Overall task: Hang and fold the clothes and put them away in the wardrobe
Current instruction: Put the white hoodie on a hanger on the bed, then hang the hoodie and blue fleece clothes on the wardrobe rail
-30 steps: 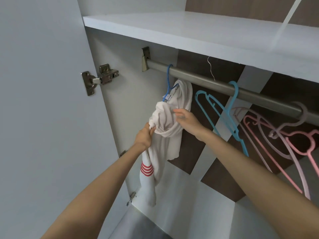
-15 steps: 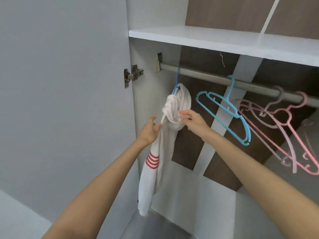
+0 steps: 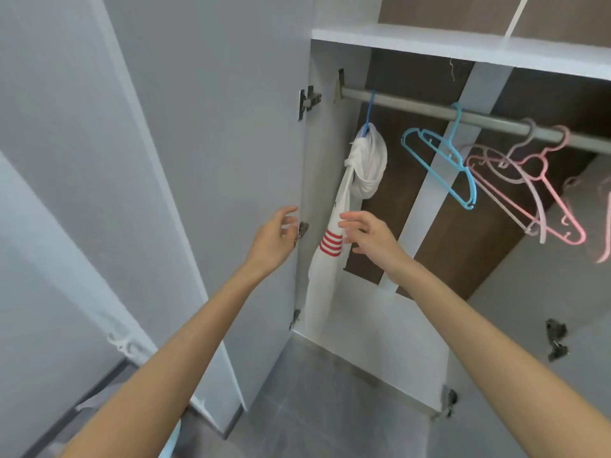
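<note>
While the left hand (image 3: 272, 239) hovers by the edge of the open wardrobe door (image 3: 215, 143), fingers spread and loose with nothing in them, the white garment (image 3: 362, 180) hangs bunched on a blue hanger (image 3: 369, 107) at the left end of the rail (image 3: 413, 105) — its red-striped tail dangling. Just right of it the right hand (image 3: 370, 236) is open too, fingertips at the cloth; whether they touch I cannot tell. Hanging this piece looks done. Further right, empty hangers (image 3: 454, 127) wait — the next move, I judge, is fetching another garment for one of them.
</note>
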### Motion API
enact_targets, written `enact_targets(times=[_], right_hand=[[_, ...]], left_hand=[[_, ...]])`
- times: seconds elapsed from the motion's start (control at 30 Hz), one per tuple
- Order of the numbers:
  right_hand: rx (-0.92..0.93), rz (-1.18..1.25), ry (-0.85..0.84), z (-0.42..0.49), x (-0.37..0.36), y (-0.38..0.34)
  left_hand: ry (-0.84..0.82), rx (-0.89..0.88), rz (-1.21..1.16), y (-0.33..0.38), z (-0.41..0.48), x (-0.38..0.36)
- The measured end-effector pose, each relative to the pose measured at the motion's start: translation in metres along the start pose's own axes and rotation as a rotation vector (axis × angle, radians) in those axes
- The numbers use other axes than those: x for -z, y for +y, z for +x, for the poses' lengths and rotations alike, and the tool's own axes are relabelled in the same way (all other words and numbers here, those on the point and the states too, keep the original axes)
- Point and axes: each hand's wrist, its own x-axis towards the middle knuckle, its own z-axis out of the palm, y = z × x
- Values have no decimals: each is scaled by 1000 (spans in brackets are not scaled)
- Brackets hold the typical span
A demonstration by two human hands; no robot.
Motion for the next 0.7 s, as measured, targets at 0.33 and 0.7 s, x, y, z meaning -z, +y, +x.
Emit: enact_targets(times=[0.33, 0.7], right_hand=[[15, 24, -138, -126, -57, 3], [28, -5, -390, -257, -135, 11]], left_hand=[[58, 86, 10, -34, -142, 31], [225, 241, 17, -69, -330, 88]])
